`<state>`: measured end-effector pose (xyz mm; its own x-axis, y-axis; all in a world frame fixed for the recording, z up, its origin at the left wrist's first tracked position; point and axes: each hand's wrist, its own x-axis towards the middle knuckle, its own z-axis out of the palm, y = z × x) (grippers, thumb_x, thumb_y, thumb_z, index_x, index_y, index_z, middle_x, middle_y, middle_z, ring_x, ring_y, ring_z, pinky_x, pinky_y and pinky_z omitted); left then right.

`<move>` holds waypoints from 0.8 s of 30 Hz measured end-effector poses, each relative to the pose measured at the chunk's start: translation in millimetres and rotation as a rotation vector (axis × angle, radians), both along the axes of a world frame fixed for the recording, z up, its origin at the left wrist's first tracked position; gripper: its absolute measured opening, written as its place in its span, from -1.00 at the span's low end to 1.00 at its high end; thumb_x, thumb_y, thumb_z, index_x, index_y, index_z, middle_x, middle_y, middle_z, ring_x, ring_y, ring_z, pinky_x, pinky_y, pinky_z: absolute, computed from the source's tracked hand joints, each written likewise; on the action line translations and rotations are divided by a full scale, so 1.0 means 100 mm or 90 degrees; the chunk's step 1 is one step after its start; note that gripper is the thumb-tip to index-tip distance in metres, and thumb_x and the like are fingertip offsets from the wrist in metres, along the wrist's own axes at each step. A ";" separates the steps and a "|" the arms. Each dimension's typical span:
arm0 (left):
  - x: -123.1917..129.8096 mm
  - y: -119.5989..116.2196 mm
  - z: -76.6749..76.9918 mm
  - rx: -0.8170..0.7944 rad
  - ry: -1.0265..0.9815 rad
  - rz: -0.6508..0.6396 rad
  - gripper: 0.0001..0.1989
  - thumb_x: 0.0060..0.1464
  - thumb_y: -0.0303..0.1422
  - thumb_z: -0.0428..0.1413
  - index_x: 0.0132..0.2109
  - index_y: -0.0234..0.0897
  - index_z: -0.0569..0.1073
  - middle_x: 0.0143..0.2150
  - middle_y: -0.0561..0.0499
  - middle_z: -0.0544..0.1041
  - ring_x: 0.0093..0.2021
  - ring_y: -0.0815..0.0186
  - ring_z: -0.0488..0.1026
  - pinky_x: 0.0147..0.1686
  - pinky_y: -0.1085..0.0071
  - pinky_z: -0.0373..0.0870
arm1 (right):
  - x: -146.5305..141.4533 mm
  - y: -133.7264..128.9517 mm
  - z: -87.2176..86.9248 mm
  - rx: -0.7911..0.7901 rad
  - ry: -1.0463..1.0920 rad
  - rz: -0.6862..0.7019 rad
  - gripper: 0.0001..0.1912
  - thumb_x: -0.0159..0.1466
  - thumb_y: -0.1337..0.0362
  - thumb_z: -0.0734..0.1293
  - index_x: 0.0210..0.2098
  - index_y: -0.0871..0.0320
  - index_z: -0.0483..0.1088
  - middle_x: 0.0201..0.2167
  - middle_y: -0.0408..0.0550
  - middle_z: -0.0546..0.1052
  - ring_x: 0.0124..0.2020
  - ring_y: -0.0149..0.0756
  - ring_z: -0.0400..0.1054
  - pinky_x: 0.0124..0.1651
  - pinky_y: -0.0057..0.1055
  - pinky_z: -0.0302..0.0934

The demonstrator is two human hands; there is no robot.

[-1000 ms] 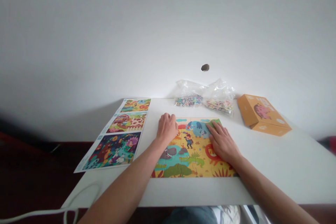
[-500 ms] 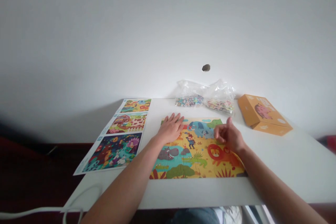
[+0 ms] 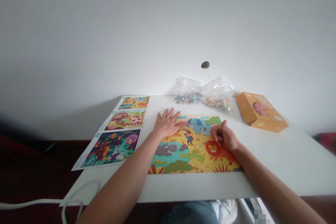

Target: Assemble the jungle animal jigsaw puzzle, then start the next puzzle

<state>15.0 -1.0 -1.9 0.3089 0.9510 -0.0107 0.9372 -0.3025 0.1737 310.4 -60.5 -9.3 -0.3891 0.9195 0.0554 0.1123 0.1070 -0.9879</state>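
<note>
An animal jigsaw puzzle [image 3: 193, 155] lies joined on the white table, showing a hippo, a crocodile, an elephant and a lion. My left hand [image 3: 166, 123] rests flat with fingers spread over its upper left corner, hiding that part. Over the right side, my right hand [image 3: 224, 136] is closed, its fingers curled with the knuckles down at the puzzle and nothing visible in them. It covers the area beside the lion and the puzzle's right edge.
Left of the puzzle lies a sheet [image 3: 112, 147] with three printed pictures. Behind stand two clear bags of puzzle pieces [image 3: 217, 102]. An orange box [image 3: 262, 112] sits at the back right. A white cable [image 3: 39, 201] loops near the table's front left corner.
The view has shifted slightly. My left hand's fingers have spread wider, with the thumb stretched out. My right hand has lowered its thumb and stays curled over the puzzle's right side.
</note>
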 end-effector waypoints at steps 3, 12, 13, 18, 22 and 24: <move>0.00 -0.01 0.01 -0.005 0.013 -0.011 -0.13 0.11 0.30 -0.23 0.45 0.04 -0.04 0.51 -0.01 -0.19 0.48 -0.12 -0.25 0.34 -0.23 -0.24 | -0.01 -0.02 0.04 0.003 -0.038 -0.024 -0.09 0.23 -0.40 -0.31 -0.69 0.12 0.22 -0.79 -0.24 -0.03 -0.72 -0.43 -0.15 -0.61 -0.39 -0.24; -0.04 -0.01 -0.02 0.011 -0.031 -0.036 -0.07 0.06 0.35 -0.21 0.44 0.00 0.00 0.51 -0.09 -0.17 0.47 -0.19 -0.24 0.31 -0.30 -0.27 | -0.12 -0.17 0.16 0.360 -0.681 -0.019 -0.29 0.34 -0.24 0.08 0.39 -0.12 0.07 0.43 -0.02 0.06 0.42 0.10 -0.12 0.35 0.19 -0.21; -0.05 -0.01 -0.02 0.010 -0.039 -0.044 -0.08 0.06 0.34 -0.20 0.44 0.01 0.01 0.51 -0.09 -0.16 0.47 -0.20 -0.24 0.31 -0.31 -0.28 | -0.12 -0.18 0.13 0.344 -0.706 -0.018 -0.28 0.35 -0.23 0.06 0.41 -0.12 0.00 0.45 -0.03 0.01 0.44 0.07 -0.17 0.36 0.20 -0.25; -0.08 0.00 0.00 0.008 -0.068 -0.058 -0.12 0.08 0.30 -0.13 0.43 0.02 0.04 0.50 -0.09 -0.14 0.47 -0.20 -0.24 0.30 -0.32 -0.30 | 0.06 -0.12 0.10 0.245 -0.750 -0.265 -0.29 0.38 -0.15 0.03 0.36 0.11 0.15 0.40 0.15 0.10 0.43 0.16 -0.16 0.33 0.28 -0.26; -0.13 -0.01 0.07 -0.030 -0.084 -0.099 -0.15 0.04 0.21 0.05 0.40 0.04 0.13 0.50 -0.09 -0.11 0.47 -0.20 -0.22 0.29 -0.35 -0.29 | 0.63 0.05 0.32 0.261 -0.729 -0.766 -0.08 0.24 -0.27 0.17 0.37 0.23 0.07 0.42 0.43 -0.16 0.41 0.44 -0.45 0.22 0.44 -0.32; -0.15 -0.01 0.10 -0.039 -0.102 -0.135 -0.24 0.05 0.12 0.12 0.36 0.11 0.19 0.49 -0.03 -0.06 0.47 -0.15 -0.19 0.30 -0.33 -0.28 | 0.97 0.14 0.39 0.169 -0.685 -0.887 0.13 0.12 -0.36 0.24 0.40 0.31 -0.05 0.35 0.63 -0.13 0.36 0.56 -0.32 0.12 0.49 -0.25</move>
